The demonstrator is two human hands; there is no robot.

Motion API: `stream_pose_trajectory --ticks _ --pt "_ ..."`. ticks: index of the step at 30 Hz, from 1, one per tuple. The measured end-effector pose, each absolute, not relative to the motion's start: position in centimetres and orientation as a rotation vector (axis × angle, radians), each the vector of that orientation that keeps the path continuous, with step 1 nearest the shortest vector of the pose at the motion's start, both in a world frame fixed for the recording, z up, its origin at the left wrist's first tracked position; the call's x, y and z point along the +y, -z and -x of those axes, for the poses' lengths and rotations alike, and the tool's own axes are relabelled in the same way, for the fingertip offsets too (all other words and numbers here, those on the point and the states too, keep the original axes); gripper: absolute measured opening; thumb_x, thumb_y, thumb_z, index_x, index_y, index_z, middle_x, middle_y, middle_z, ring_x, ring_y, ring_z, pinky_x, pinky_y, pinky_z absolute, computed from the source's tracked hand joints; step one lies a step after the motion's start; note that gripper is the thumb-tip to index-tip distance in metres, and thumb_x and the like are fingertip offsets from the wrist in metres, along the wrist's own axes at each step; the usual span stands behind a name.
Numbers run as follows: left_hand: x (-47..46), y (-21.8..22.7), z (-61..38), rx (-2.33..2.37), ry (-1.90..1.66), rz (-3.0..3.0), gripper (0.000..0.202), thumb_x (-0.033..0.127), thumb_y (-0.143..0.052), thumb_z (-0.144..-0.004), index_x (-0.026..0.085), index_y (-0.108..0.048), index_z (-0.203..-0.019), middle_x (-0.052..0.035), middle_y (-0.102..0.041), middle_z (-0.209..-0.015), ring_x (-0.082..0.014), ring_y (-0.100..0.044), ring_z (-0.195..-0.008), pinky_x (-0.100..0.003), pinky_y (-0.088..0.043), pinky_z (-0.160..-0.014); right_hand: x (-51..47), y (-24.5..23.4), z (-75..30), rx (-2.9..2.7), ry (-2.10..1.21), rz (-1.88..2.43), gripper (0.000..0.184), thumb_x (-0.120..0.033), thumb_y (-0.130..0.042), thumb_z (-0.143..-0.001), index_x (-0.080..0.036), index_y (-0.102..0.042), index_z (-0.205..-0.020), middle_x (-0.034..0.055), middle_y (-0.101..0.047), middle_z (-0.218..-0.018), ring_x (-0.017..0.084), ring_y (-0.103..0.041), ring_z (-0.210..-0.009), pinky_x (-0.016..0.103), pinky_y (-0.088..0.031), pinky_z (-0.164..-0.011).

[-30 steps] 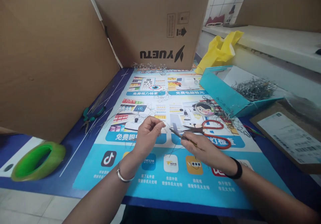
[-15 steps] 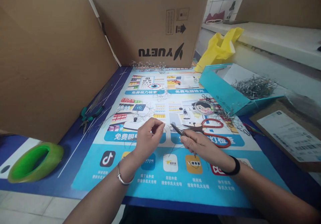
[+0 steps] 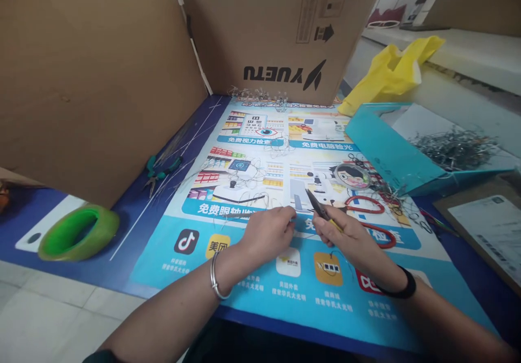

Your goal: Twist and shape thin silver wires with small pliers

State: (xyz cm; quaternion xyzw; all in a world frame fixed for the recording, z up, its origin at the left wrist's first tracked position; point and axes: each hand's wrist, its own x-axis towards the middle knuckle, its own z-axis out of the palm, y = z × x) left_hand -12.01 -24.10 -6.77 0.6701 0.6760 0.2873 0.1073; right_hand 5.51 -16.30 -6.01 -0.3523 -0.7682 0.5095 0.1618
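Observation:
My right hand [image 3: 338, 231] is closed round long-nose pliers [image 3: 320, 207], dark in the jaws with a bit of yellow at the handle. Their tip points up and left, away from me. Just left of them is my left hand [image 3: 271, 234], its fingers curled and pressed together over the printed poster [image 3: 252, 276]. Whatever it pinches is too small or hidden to make out. Thin wires [image 3: 248, 181] lie loose on the poster beyond the left hand. Red-handled scissors [image 3: 368, 205] lie behind my right hand, partly covered by it.
A blue box [image 3: 391, 157] holds a heap of tangled wire pieces [image 3: 453, 148]. Green tape [image 3: 79, 233] and teal-handled pliers [image 3: 163, 170] lie at left. Cardboard [image 3: 260, 32] walls the back and left side. A yellow bag [image 3: 391, 75] and a labelled parcel [image 3: 484, 227] are at right.
The view has swung, so most things sit farther right. My left hand has turned more palm-down. The pliers stay in my right hand, tip angled more upward.

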Motion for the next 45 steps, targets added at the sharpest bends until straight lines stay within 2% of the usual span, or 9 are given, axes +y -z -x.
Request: stream_pose_trajectory --ticks 5,8,13,20,26,29,34,41,45 --pt "-23.3 4.8 16.6 2.113 -0.961 -1.744 0.012 0.021 -0.052 -0.082 0.023 -0.063 -0.088 -0.0007 -0.069 -0.079 -0.0163 -0.061 -0.069 -0.025 -0.040 -0.059 -16.3 5.9 -5.4 -2.221 -1.432 1.029 0.031 -0.052 -0.044 -0.088 -0.021 -0.048 -0.082 -0.0023 -0.045 -0.067 0.012 -0.043 -0.059 0.025 -0.038 -0.052" --pt "-23.1 3.7 20.2 2.203 -1.210 -1.499 0.009 0.025 -0.056 -0.080 0.021 -0.063 -0.082 0.0001 -0.067 -0.072 -0.0143 -0.060 -0.066 -0.024 -0.042 -0.060 -16.2 5.7 -5.3 -2.304 -1.373 1.015 0.030 -0.051 -0.044 -0.088 -0.021 -0.050 -0.083 -0.0014 -0.048 -0.069 0.013 -0.046 -0.062 0.026 -0.039 -0.054" --pt "-22.9 3.2 23.2 2.104 -1.508 -1.211 0.009 0.026 -0.060 -0.074 0.016 -0.060 -0.074 0.0021 -0.059 -0.062 -0.0096 -0.052 -0.055 -0.020 -0.039 -0.052 -16.0 5.1 -5.2 -2.452 -1.242 0.972 0.030 -0.049 -0.041 -0.090 -0.021 -0.051 -0.084 0.0005 -0.052 -0.075 0.015 -0.050 -0.067 0.026 -0.040 -0.056" --pt "-22.0 3.5 24.6 1.881 -1.486 -1.158 0.012 0.026 -0.063 -0.071 0.015 -0.058 -0.070 0.0029 -0.055 -0.059 -0.0074 -0.048 -0.050 -0.018 -0.036 -0.047 -14.6 2.2 -4.6 -2.793 -1.039 0.852 0.035 -0.048 -0.031 -0.094 -0.021 -0.052 -0.089 0.0022 -0.057 -0.077 0.016 -0.053 -0.066 0.027 -0.039 -0.057" --pt "-21.2 4.3 24.6 1.706 -1.705 -1.100 0.011 0.025 -0.062 -0.074 0.015 -0.057 -0.075 0.0024 -0.056 -0.063 -0.0061 -0.047 -0.050 -0.018 -0.037 -0.049 -10.7 0.2 -1.4 -3.064 -0.812 0.691 0.035 -0.047 -0.038 -0.092 -0.021 -0.062 -0.088 0.0052 -0.066 -0.077 0.019 -0.059 -0.069 0.029 -0.041 -0.060" --pt "-21.4 5.1 24.3 1.702 -1.748 -1.080 0.010 0.025 -0.060 -0.077 0.016 -0.057 -0.077 0.0021 -0.056 -0.065 -0.0061 -0.046 -0.051 -0.019 -0.038 -0.051 -8.9 1.1 0.7 -2.966 -0.812 0.628 0.035 -0.048 -0.041 -0.091 -0.021 -0.063 -0.092 0.0040 -0.068 -0.083 0.019 -0.061 -0.073 0.028 -0.043 -0.064" --pt "-22.4 5.5 24.3 1.941 -1.491 -1.168 0.008 0.023 -0.057 -0.078 0.017 -0.057 -0.074 0.0031 -0.053 -0.061 -0.0077 -0.047 -0.053 -0.020 -0.037 -0.051 -8.5 4.6 2.8 -2.684 -0.741 0.517 0.027 -0.039 -0.046 -0.091 -0.019 -0.064 -0.094 0.0059 -0.069 -0.091 0.019 -0.063 -0.083 0.029 -0.046 -0.071" --pt "-23.5 4.4 23.8 2.296 -0.548 -1.652 0.008 0.019 -0.051 -0.079 0.020 -0.059 -0.075 0.0017 -0.061 -0.067 -0.0110 -0.050 -0.055 -0.024 -0.029 -0.051 -9.0 7.7 2.9 -2.564 -0.634 0.394 0.017 -0.031 -0.052 -0.089 -0.018 -0.061 -0.096 0.0072 -0.068 -0.087 0.018 -0.062 -0.079 0.029 -0.049 -0.070" --pt "-23.4 4.3 23.6 2.302 -0.254 -1.674 0.012 0.023 -0.048 -0.082 0.021 -0.058 -0.076 0.0004 -0.063 -0.068 -0.0137 -0.051 -0.057 -0.025 -0.024 -0.050 -8.8 7.7 2.9 -2.589 -0.623 0.332 0.018 -0.031 -0.053 -0.088 -0.018 -0.060 -0.098 0.0078 -0.067 -0.090 0.019 -0.062 -0.083 0.030 -0.049 -0.073"
